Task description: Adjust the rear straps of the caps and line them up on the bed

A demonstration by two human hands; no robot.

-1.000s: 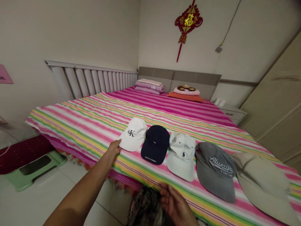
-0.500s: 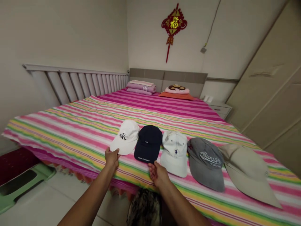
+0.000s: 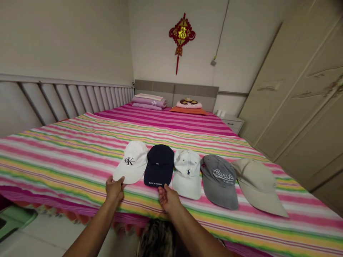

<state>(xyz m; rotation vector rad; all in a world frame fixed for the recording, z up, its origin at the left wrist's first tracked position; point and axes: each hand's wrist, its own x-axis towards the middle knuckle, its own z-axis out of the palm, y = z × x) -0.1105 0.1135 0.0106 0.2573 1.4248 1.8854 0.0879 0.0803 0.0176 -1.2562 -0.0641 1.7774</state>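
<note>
Dark navy cloth baseball cap (image 3: 158, 162): lies on the bed's pink, white, yellow and green striped cover (image 3: 69, 146), brim toward the person; rounded crown, tiny pale emblem in front, a fine line of white lettering along the brim's edge.
White cloth cap (image 3: 135, 160): just left of the navy cap, brim slanting toward the near left, bold black letters on the crown.
Off-white cloth cap (image 3: 187, 185): just right of the navy cap, small dark-blue emblem, eyelets on a creased crown.
Faded grey cap (image 3: 219, 192): farther right of the navy cap, white script "Always" across the front, a dark red mark on the crown's side.
Plain beige cap (image 3: 255, 182): farthest right of the navy cap, long brim angled to the near right.
Left hand (image 3: 115, 189): left of the navy cap, thumb and fingers pinching the white cap's brim.
Right hand (image 3: 168, 198): at the navy cap's near edge, grasping its brim between thumb and curled fingers; how firmly cannot be told.
</note>
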